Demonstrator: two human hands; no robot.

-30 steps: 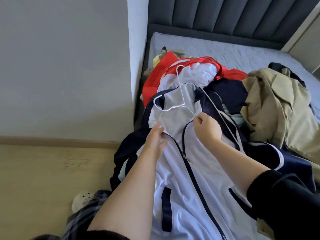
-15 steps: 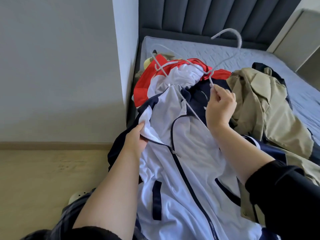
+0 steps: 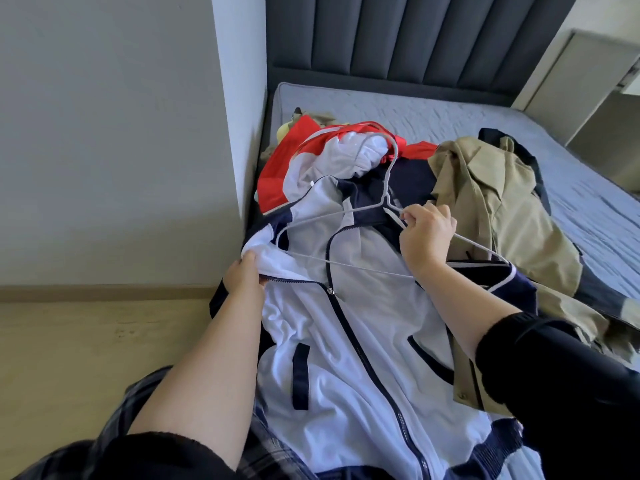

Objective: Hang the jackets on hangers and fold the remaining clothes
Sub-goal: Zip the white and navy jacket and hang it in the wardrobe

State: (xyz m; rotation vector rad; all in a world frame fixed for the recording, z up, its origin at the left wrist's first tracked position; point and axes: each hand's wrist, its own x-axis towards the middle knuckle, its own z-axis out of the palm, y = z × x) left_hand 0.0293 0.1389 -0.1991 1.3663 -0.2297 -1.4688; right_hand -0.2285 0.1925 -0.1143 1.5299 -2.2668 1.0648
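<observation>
Jackets lie heaped on the bed (image 3: 433, 112), and I am bent over the nearest one. My right grip (image 3: 427, 233) is clenched round the thin wire hanger (image 3: 387, 174), holding it on its right shoulder, close below the neck. The hanger lies tilted over the collar, its hook pointing away from me toward the headboard (image 3: 415, 39) and its bottom bar crossing the jacket's chest. Its left shoulder sits at the open neckline; whether it has slipped inside the cloth, I cannot tell.

My left grip (image 3: 244, 280) pinches the white jacket (image 3: 346, 341) at the left front edge, just beside the top of the zip track, with a fold of cloth bunched over my thumb. The jacket lies face up along the bed's near edge, navy at collar, zip and pocket trims, zipped partway, the slider just below the bar.

Beyond it a red and white garment (image 3: 273, 181) is crumpled against the wall (image 3: 239, 98). A khaki jacket (image 3: 491, 209) is piled to the right, touching the white one, with dark navy cloth (image 3: 412, 178) between them. Wooden floor (image 3: 86, 358) shows on the left.
</observation>
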